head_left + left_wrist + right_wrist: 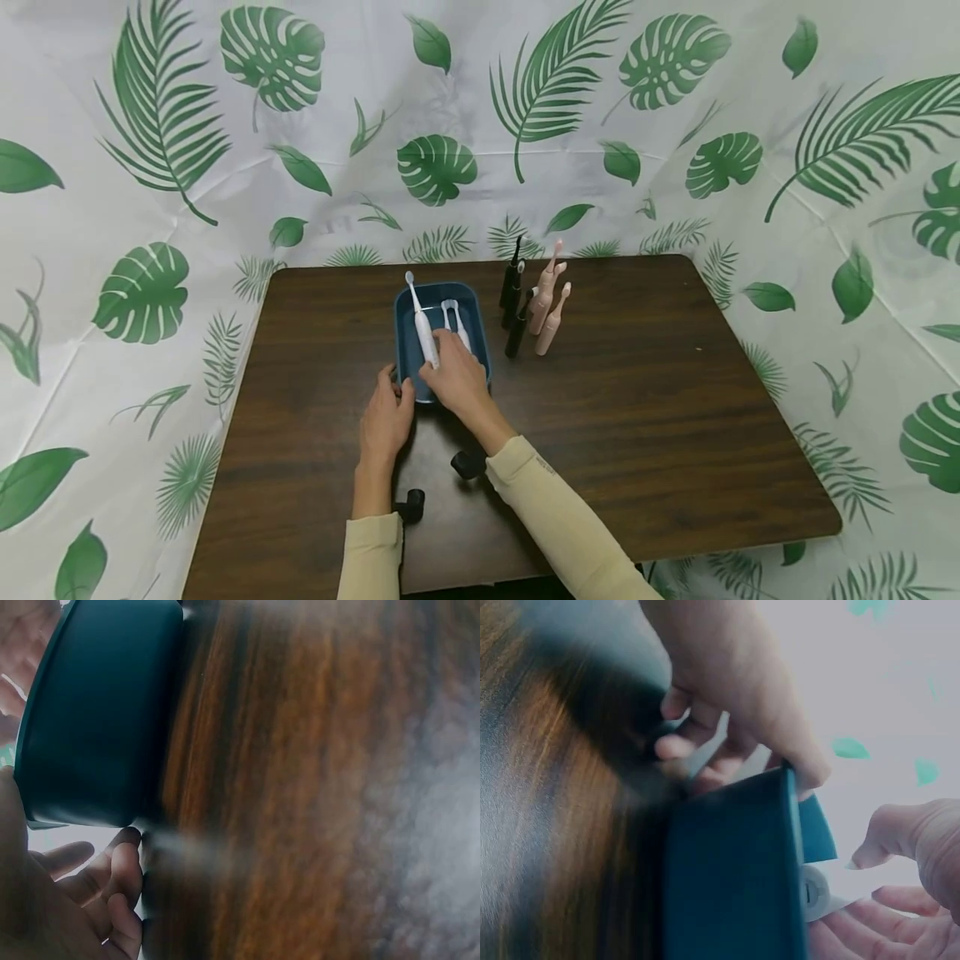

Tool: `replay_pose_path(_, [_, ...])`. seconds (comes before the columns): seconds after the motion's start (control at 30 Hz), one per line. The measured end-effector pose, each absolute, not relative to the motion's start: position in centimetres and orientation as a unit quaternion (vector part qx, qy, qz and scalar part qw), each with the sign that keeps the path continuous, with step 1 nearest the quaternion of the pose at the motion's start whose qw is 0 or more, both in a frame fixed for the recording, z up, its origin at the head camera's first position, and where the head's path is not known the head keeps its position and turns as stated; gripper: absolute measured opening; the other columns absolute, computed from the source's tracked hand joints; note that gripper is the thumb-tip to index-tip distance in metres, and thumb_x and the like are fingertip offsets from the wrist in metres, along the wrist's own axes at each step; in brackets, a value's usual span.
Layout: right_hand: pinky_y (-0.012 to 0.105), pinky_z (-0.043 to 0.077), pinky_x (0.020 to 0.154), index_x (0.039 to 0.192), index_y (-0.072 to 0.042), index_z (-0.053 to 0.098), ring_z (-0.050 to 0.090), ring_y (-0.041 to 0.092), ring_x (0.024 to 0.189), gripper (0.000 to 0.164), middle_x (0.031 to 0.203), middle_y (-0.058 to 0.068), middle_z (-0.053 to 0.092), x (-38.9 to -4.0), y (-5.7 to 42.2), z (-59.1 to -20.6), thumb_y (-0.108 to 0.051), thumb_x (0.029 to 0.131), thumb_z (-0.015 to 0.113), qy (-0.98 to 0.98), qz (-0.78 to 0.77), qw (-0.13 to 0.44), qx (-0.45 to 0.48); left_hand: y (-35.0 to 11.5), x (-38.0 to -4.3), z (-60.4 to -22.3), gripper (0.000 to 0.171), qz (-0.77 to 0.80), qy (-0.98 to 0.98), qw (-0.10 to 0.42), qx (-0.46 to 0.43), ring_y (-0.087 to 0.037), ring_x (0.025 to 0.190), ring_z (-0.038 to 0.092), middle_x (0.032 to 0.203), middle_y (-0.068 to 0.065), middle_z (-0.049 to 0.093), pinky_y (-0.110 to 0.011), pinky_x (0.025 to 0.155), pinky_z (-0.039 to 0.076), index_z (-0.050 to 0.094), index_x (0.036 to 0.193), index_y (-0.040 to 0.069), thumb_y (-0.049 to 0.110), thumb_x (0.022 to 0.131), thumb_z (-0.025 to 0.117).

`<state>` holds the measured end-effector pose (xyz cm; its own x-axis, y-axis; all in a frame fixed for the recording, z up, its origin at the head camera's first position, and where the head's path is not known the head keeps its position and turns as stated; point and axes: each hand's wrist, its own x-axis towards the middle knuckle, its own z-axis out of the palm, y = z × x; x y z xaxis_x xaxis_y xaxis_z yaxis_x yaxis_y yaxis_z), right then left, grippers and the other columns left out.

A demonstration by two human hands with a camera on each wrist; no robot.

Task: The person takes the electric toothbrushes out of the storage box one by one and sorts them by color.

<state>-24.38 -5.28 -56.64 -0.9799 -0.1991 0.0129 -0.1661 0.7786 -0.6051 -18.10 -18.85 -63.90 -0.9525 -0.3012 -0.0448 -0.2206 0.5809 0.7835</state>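
Note:
A dark blue tray (pixel 400 354) stands on the wooden table with white electric toothbrushes in it. My right hand (pixel 457 375) is over its front part and pinches a white electric toothbrush (pixel 422 327), whose head points to the back. In the right wrist view, thumb and fingers sit about the white handle (pixel 836 889), its round base toward the camera. Two other white toothbrush heads (pixel 450 306) show beside it, their handles partly hidden by the hand. My left hand (pixel 386 421) holds the tray's front left corner, thumb at the rim and fingers along the outer wall.
Right of the tray stand several upright electric toothbrushes, black ones (pixel 516 337) and pink ones (pixel 551 329). The brown table (pixel 637 417) reaches to a leaf-patterned cloth (pixel 337 183) behind. A black wrist camera (pixel 468 464) hangs below the right wrist.

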Motion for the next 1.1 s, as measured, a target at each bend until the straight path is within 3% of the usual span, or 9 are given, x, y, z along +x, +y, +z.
replay_pose_path(0.23, [0.044,0.053,0.073,0.152,-0.021,0.054,0.068,0.021,0.091,0.057,0.131,0.0,0.066,-23.4,-4.2,-55.4,-0.023,0.097,0.072,0.925,-0.367,-0.013,-0.093,-18.9,-18.0,-63.8,0.064,-0.439,-0.886,0.027,0.146,-0.037,0.113,0.07,0.129,-0.014,0.071,-0.063,0.095,0.052,0.036,0.165,0.012,0.048,0.113,0.04])
replay_pose_path(0.43, [0.037,0.051,0.067,0.151,-0.02,0.054,0.071,0.016,0.094,0.058,0.13,-0.002,0.066,-22.1,-2.8,-55.2,-0.021,0.096,0.074,0.911,-0.392,-0.067,-0.109,-19.0,-17.5,-64.2,0.064,-0.427,-0.891,0.021,0.153,-0.034,0.111,0.07,0.125,-0.012,0.07,-0.06,0.093,0.052,0.035,0.165,0.012,0.049,0.113,0.038])
replay_pose_path(0.8, [0.041,0.054,0.06,0.146,-0.017,0.056,0.073,0.025,0.093,0.055,0.125,0.005,0.069,-21.0,0.8,-55.6,-0.013,0.094,0.074,0.893,-0.388,-0.186,-0.135,-18.8,-17.8,-63.9,0.064,-0.43,-0.891,0.033,0.144,-0.035,0.105,0.069,0.119,-0.012,0.07,-0.06,0.089,0.052,0.038,0.163,0.011,0.05,0.113,0.039])
replay_pose_path(1.1, [0.043,0.061,0.069,0.143,-0.013,0.055,0.074,0.022,0.095,0.051,0.122,0.008,0.068,-20.3,3.7,-57.3,-0.009,0.095,0.074,0.876,-0.401,-0.217,-0.156,-18.9,-18.0,-63.9,0.065,-0.427,-0.892,0.027,0.148,-0.036,0.105,0.068,0.12,-0.012,0.07,-0.059,0.09,0.051,0.038,0.163,0.012,0.052,0.112,0.037])
